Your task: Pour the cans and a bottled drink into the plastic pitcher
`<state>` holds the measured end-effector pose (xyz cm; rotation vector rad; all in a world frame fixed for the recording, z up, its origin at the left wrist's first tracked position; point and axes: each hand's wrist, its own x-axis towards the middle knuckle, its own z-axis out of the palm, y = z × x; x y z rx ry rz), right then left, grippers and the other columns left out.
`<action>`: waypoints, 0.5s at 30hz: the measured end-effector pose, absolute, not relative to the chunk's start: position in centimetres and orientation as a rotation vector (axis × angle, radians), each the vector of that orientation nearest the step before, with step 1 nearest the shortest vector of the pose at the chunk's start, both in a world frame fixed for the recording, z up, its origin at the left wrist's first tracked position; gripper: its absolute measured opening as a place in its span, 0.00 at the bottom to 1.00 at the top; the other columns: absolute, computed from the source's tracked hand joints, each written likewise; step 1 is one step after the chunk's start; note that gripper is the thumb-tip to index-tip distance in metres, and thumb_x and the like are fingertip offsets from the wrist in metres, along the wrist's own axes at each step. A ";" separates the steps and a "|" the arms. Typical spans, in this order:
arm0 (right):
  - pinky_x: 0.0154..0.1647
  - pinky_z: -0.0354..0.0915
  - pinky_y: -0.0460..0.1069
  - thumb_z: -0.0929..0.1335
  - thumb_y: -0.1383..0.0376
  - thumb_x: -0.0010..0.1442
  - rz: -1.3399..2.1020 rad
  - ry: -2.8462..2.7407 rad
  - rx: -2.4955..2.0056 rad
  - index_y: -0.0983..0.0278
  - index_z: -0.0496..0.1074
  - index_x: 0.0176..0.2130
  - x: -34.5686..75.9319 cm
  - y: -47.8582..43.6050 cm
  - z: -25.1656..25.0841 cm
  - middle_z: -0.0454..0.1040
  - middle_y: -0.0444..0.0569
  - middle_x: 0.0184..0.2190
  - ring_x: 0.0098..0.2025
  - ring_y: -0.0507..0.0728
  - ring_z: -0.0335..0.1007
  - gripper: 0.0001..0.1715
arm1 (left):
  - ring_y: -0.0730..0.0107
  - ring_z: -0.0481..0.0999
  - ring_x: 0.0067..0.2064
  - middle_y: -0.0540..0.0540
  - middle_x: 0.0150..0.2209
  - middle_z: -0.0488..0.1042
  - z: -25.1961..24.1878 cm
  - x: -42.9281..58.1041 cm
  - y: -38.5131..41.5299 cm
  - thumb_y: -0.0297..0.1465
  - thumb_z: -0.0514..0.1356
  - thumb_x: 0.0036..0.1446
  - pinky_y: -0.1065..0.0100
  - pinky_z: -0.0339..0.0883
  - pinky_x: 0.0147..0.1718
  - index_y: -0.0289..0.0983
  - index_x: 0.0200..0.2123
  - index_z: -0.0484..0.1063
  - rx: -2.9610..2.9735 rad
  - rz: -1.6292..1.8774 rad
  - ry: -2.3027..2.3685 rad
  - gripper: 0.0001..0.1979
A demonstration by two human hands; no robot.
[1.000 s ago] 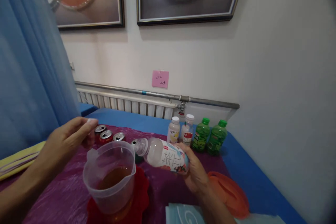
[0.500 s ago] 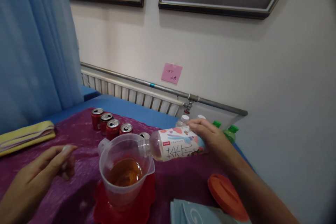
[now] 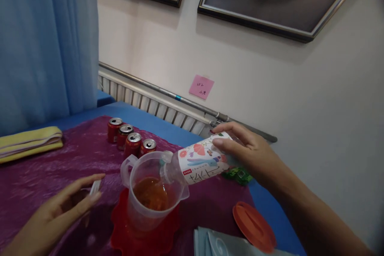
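My right hand (image 3: 240, 144) is wrapped round a drink bottle (image 3: 201, 160) with a floral white label. The bottle is tilted left and down, its neck inside the rim of a clear plastic pitcher (image 3: 141, 218). Amber liquid (image 3: 151, 194) fills part of the pitcher. Under it lies a red scalloped tray (image 3: 120, 230). To the left of the pitcher, my left hand (image 3: 64, 212) pinches a small white bottle cap (image 3: 95, 187) between thumb and forefinger.
Several red cans (image 3: 133, 144), opened, stand behind the pitcher. A folded yellow towel (image 3: 30, 142) lies at the left. To the right are an orange-red lid (image 3: 255, 226), a light blue cloth (image 3: 222, 244) and green-wrapped items (image 3: 238, 176), partly hidden by my arm.
The bottle tilts more steeply, its neck deeper in the pitcher, and the liquid's surface is now disturbed. My left hand has turned, showing the cap. The view has shifted somewhat.
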<state>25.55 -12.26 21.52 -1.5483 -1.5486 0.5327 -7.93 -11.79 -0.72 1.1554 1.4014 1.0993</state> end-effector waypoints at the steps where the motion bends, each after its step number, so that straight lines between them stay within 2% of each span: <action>1: 0.19 0.63 0.44 0.74 0.54 0.45 0.505 -1.585 -1.541 0.58 0.77 0.33 25.2 -12.3 21.7 0.77 0.43 0.24 0.23 0.53 0.71 0.15 | 0.65 0.70 0.27 0.57 0.25 0.71 -0.8 -7.8 -11.9 0.55 0.65 0.42 0.67 0.71 0.26 0.63 0.45 0.70 1.095 1.100 1.358 0.24; 6: 0.23 0.63 0.45 0.76 0.56 0.45 0.443 -1.723 -1.472 0.58 0.79 0.36 23.7 -13.0 22.4 0.77 0.43 0.28 0.26 0.53 0.70 0.16 | 0.65 0.70 0.26 0.57 0.25 0.73 -0.7 -7.6 -11.8 0.51 0.72 0.33 0.68 0.71 0.24 0.57 0.39 0.74 0.931 1.162 1.295 0.26; 10: 0.31 0.66 0.47 0.76 0.57 0.47 0.347 -1.865 -1.401 0.56 0.80 0.40 23.0 -13.7 22.4 0.78 0.45 0.37 0.35 0.56 0.72 0.18 | 0.59 0.77 0.35 0.59 0.32 0.78 0.1 -7.9 -11.5 0.47 0.75 0.24 0.68 0.77 0.30 0.58 0.37 0.77 0.897 1.183 1.357 0.29; 13: 0.36 0.67 0.49 0.75 0.57 0.48 0.289 -1.939 -1.336 0.55 0.80 0.42 22.9 -13.9 22.3 0.78 0.46 0.38 0.38 0.58 0.72 0.19 | 0.61 0.78 0.40 0.60 0.35 0.79 1.6 -7.8 -11.6 0.49 0.74 0.29 0.72 0.76 0.36 0.58 0.39 0.76 0.927 1.211 1.318 0.28; 15: 0.35 0.67 0.50 0.75 0.58 0.49 0.271 -1.973 -1.304 0.54 0.80 0.44 22.9 -13.9 22.2 0.77 0.46 0.38 0.37 0.57 0.72 0.20 | 0.64 0.77 0.42 0.61 0.36 0.79 2.3 -7.6 -11.6 0.49 0.74 0.31 0.74 0.75 0.38 0.58 0.40 0.75 0.951 1.211 1.289 0.28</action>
